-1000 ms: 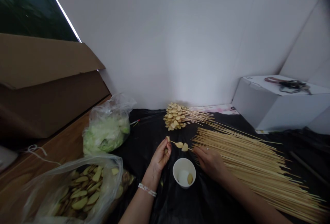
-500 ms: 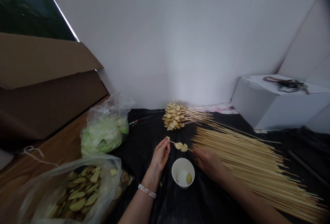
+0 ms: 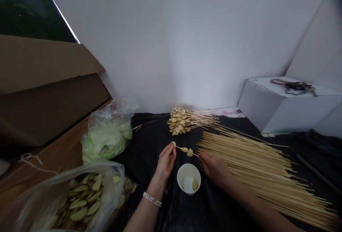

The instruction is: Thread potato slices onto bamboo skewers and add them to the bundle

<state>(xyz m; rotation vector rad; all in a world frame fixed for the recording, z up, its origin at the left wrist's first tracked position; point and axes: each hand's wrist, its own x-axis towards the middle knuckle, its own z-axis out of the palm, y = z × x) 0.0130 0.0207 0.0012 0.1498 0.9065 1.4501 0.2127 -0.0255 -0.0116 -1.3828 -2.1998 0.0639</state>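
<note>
My left hand (image 3: 166,161) pinches a pale potato slice (image 3: 173,143) at the far end of a thin wooden skewer (image 3: 195,154). The skewer's other end is in my closed right hand (image 3: 216,168). Two more slices (image 3: 189,152) sit on the stick between my hands, apart from each other. Just below stands a white paper cup (image 3: 179,180) with one slice inside. Beyond my hands lies a pile of loaded skewers (image 3: 179,120), their slices bunched at the left and bare sticks pointing right.
Many bare skewers (image 3: 248,164) spread over the black sheet (image 3: 149,136) at right. At left stand an open plastic bag (image 3: 117,171) of slices and a tied bag of pale green vegetables (image 3: 107,141). Around them are a cardboard box (image 3: 45,107) and a white box (image 3: 262,102) with keys.
The view has shifted slightly. The slices on the skewer have turned a little, the middle one now showing more edge-on; both hands keep their hold.
</note>
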